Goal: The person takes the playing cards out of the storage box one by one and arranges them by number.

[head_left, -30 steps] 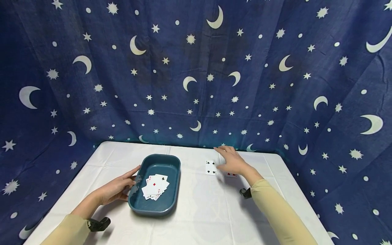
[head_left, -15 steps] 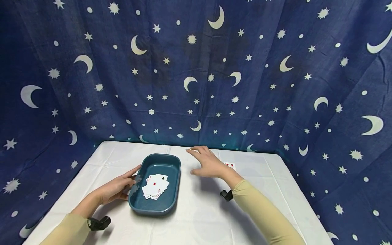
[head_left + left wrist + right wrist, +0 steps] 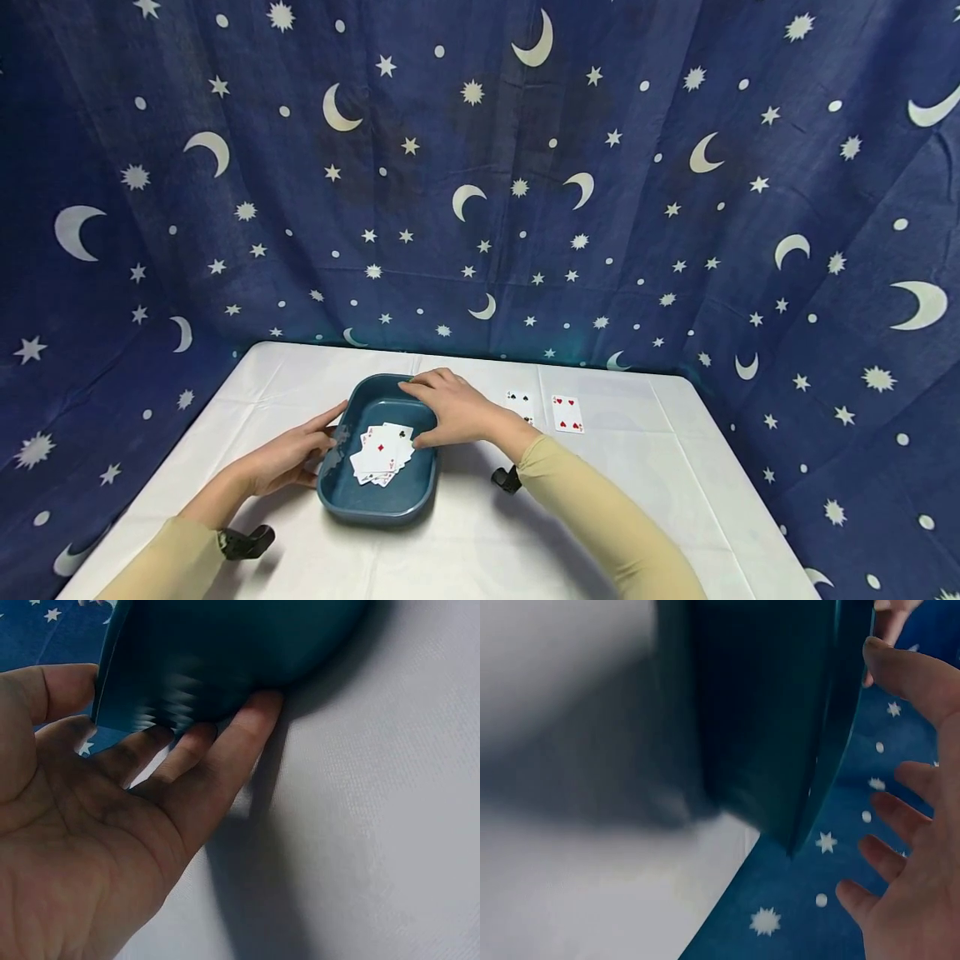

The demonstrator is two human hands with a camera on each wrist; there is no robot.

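A dark teal tray (image 3: 378,504) sits on the table, holding a loose heap of playing cards (image 3: 378,454) with an ace of diamonds on top. My left hand (image 3: 288,458) is at its left side. In the left wrist view, the fairly straight fingers (image 3: 217,769) lie against the outer wall, and the thumb reaches the rim. From the right, my right hand (image 3: 453,412) reaches over the tray's right rim with nothing in its spread fingers. The right wrist view shows its thumb right at the rim, the other fingers (image 3: 889,859) apart from the wall.
A four of hearts (image 3: 567,414) lies face up right of the tray. Beside it, a black-suited card (image 3: 517,401) is partly covered by my right wrist. A starry blue curtain (image 3: 480,208) hangs behind the white table (image 3: 637,467).
My right hand has moved left from over the two cards to the tray's right rim, uncovering the four of hearts. My left hand has stayed at the tray's left side.
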